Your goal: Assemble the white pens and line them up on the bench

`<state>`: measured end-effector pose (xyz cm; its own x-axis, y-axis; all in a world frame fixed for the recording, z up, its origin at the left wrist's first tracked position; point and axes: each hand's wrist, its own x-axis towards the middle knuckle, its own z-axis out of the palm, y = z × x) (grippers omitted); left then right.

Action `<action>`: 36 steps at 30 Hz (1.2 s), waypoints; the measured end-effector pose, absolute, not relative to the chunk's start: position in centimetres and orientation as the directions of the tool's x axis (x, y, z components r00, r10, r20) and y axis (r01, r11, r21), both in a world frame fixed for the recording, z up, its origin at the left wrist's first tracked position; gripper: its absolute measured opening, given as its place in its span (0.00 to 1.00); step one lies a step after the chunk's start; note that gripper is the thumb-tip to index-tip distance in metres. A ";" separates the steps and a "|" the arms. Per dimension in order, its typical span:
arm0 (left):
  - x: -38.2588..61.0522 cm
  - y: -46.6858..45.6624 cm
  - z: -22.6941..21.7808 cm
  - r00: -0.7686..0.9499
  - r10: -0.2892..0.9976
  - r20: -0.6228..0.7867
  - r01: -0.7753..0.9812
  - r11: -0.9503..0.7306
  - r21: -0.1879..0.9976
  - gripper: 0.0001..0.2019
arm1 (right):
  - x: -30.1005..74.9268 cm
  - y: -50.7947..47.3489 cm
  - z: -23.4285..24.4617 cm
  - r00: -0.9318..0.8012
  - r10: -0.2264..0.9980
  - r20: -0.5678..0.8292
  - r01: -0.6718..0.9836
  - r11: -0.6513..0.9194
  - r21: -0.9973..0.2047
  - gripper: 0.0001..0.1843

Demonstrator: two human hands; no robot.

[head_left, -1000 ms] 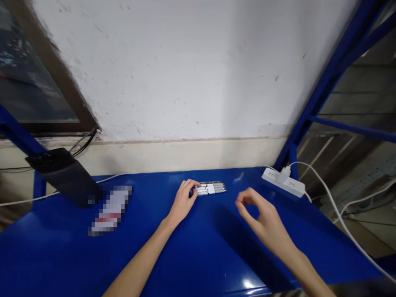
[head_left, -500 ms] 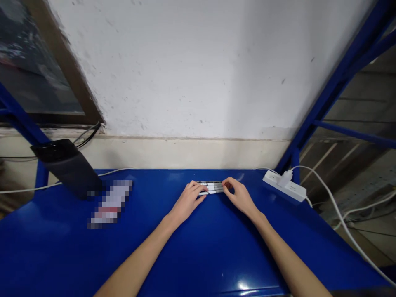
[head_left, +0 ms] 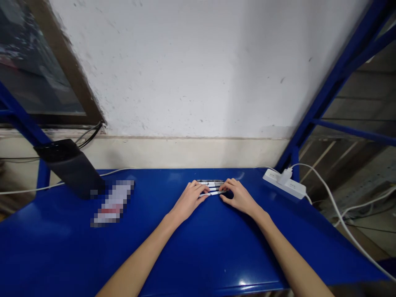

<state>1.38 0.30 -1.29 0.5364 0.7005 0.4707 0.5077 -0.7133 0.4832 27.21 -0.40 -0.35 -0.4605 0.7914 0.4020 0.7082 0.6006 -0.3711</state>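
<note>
Several white-and-grey pens [head_left: 214,193] lie side by side on the blue tabletop [head_left: 201,247], pointing left to right, with a darker pen [head_left: 208,181] at the back of the row. My left hand [head_left: 191,199] has its fingers and thumb closed around the left ends, covering them. At the right ends is my right hand [head_left: 237,196], its thumb and fingers curled about the tip of the nearest pen. Small gaps show between the front pens. Exactly which pens each hand grips is partly hidden by the fingers.
On the left stand a dark box-shaped object [head_left: 72,169] and a blurred-out flat item [head_left: 116,202]. A white power strip [head_left: 284,183] with a plug and cable [head_left: 334,202] sits at the right edge. The wall [head_left: 185,82] rises behind, between blue metal frames [head_left: 331,86].
My right hand has shifted slightly toward me and left along the pen ends. The front pens are now spaced a little apart. My left hand has barely moved.
</note>
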 end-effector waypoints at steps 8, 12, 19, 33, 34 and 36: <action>1.6 0.0 -0.8 0.529 0.707 0.469 0.505 -0.707 0.495 0.07 | 27.2 -0.5 -0.2 -0.468 0.787 0.401 0.720 0.603 -0.344 0.03; 1.8 -0.4 -0.2 0.501 0.707 0.499 0.516 -0.707 0.483 0.11 | 26.6 -1.1 0.3 -0.431 0.790 0.436 0.693 0.599 -0.400 0.07; 2.1 -0.9 -0.1 0.473 0.720 0.507 0.513 -0.693 0.506 0.10 | 26.0 -1.0 -0.5 -0.409 0.821 0.399 0.716 0.559 -0.418 0.16; 1.7 -0.8 0.1 0.434 0.782 0.448 0.538 -0.624 0.567 0.21 | 25.1 -1.6 0.5 -0.433 0.760 0.484 0.705 0.621 -0.343 0.16; 1.7 -0.9 0.1 0.437 0.779 0.450 0.536 -0.627 0.565 0.21 | 25.2 -1.6 0.6 -0.425 0.762 0.489 0.679 0.626 -0.384 0.14; 1.7 -0.9 0.1 0.442 0.773 0.455 0.524 -0.634 0.569 0.20 | 25.3 -1.7 0.8 -0.392 0.775 0.497 0.607 0.623 -0.493 0.07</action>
<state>1.68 -0.88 0.09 0.4422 0.7731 0.4548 0.5236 -0.6341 0.5689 25.33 -1.74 0.75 -0.3916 0.7746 0.4966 0.6069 0.6231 -0.4934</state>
